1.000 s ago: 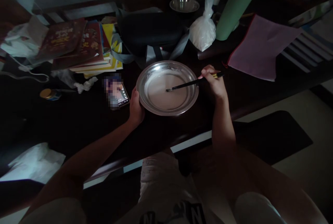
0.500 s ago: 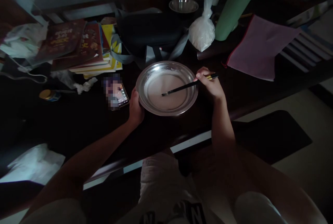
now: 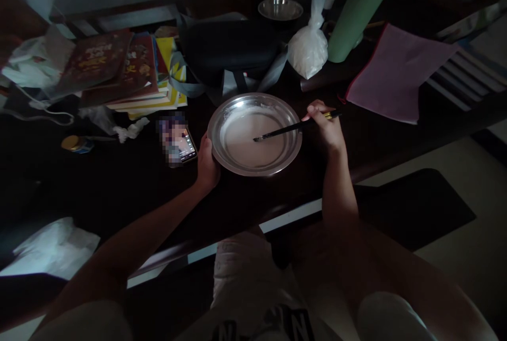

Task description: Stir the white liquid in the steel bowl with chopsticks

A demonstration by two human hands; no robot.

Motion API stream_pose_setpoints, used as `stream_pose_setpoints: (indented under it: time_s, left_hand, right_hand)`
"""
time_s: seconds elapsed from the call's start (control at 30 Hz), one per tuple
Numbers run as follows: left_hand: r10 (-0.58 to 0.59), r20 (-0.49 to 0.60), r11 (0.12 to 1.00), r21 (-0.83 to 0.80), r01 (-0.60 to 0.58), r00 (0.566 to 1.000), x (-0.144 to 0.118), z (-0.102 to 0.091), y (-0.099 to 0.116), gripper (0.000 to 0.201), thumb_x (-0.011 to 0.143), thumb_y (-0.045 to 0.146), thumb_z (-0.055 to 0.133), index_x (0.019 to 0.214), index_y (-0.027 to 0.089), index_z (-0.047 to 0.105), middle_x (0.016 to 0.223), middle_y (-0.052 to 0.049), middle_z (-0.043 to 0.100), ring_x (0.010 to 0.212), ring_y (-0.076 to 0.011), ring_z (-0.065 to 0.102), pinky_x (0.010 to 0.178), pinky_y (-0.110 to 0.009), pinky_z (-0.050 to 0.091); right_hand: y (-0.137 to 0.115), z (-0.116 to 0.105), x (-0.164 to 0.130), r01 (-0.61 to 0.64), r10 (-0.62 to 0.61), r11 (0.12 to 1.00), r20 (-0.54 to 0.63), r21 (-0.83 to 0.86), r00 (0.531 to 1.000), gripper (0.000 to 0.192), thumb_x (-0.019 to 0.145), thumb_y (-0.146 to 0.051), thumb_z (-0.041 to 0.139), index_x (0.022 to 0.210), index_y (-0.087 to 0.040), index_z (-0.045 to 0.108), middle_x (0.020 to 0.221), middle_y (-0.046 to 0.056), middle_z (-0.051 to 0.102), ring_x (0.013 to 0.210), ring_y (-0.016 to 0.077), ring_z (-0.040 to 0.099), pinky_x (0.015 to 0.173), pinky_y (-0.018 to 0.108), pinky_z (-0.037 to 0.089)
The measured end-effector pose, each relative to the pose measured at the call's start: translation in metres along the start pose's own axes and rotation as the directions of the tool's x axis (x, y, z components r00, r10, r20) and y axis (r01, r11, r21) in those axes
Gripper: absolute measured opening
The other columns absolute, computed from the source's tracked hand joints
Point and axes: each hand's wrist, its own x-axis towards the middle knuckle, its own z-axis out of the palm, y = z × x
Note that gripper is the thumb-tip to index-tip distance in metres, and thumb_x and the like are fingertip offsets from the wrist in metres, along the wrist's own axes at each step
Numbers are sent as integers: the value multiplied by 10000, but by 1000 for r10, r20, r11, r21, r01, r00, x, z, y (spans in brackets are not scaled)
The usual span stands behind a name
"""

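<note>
A shiny metal bowl [image 3: 293, 143] with a wide rim sits on the dark table in front of me, a pale milky liquid [image 3: 249, 151] covering its bottom. My left hand [image 3: 207, 164] grips the bowl's left rim, thumb on top and the other fingers mostly hidden beneath. Over the bowl's right side, my right hand [image 3: 324, 123] pinches a black paintbrush [image 3: 283, 130] with a gold band near its upper end. The brush slants down to the left, and its bristle tip is at the liquid near the bowl's middle.
Left of the bowl lies a lit phone [image 3: 184, 145], with a small gold-lidded jar [image 3: 77, 144] and a stack of books [image 3: 119, 74] farther left. Behind stand a black bag [image 3: 232, 45], a tied bag of white powder [image 3: 309, 50], a second metal bowl [image 3: 280, 9] and a green cylinder [image 3: 352, 24].
My right hand has shifted slightly to the right, drawing the brush tip right and a little away from me across the liquid. My left hand and the bowl stay in place.
</note>
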Motion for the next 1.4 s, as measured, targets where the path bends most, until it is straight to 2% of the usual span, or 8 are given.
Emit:
stream_pose_setpoints:
  time_s: [0.13,0.3,0.47,0.63,0.77,1.1,1.27,1.4]
  left_hand:
    - [-18,-34,1000,10,18,999,-1,1,1,785,1063,955,859,1449,274,928,1582,-132,923,1673,-399,777,1498,-547,610]
    - [1,-13,1000,22,0,1000,-1,1,-2,837,1075,972,834,1493,250,909,1599,-137,915,1633,-377,790,1505,-543,599]
    - [18,-19,999,34,-18,1000,-1,2,-4,836,1120,954,792,1502,218,894,1622,-167,908,1670,-400,765,1527,-585,569]
    - [14,-20,999,51,-13,1000,0,1,-3,781,1111,955,792,1450,263,922,1590,-144,926,1662,-400,786,1519,-580,580]
    - [9,-24,999,46,-8,1000,0,1,-2,748,1133,933,776,1437,264,919,1597,-142,926,1676,-395,780,1543,-591,555]
    - [2,-36,1000,11,-2,999,-1,2,0,760,1070,950,847,1388,265,934,1566,-133,937,1597,-395,826,1493,-590,617]
    - [0,-41,1000,26,1,999,0,0,-3,780,1081,951,832,1407,249,925,1583,-145,927,1615,-391,810,1505,-584,604]
    - [-3,-36,1000,19,3,999,0,-1,-4,780,1059,964,850,1422,279,933,1616,-127,920,1634,-399,807,1512,-588,601]
  right_hand:
    - [3,0,1,35,-35,999,87,5,996,691,932,-1006,921,783,-335,839,874,11,667,1013,281,726,1139,553,612]
    - [4,0,0,43,-44,999,18,22,999,738,944,-1040,885,767,-326,823,878,20,667,1018,283,718,1139,553,606]
    - [3,1,1,41,-42,999,96,13,994,772,853,-1108,903,758,-344,841,867,29,657,1028,302,699,1160,593,602]
    - [1,0,1,20,-20,1000,5,15,1000,753,898,-1071,897,725,-344,804,843,29,628,1039,304,716,1159,586,625]
    - [0,1,1,21,-22,1000,95,3,995,759,872,-1082,908,748,-337,831,856,27,681,1021,298,724,1133,572,622]
    - [3,-1,0,31,-31,1000,115,4,993,732,908,-1047,911,767,-333,836,884,25,684,1033,292,719,1138,567,610]
    - [5,-2,1,36,-36,999,33,-8,999,694,988,-993,869,786,-330,842,903,29,677,1069,299,744,1183,580,612]
    - [1,0,0,41,-44,999,114,29,993,745,878,-1074,909,782,-336,866,892,31,676,1040,309,730,1182,612,605]
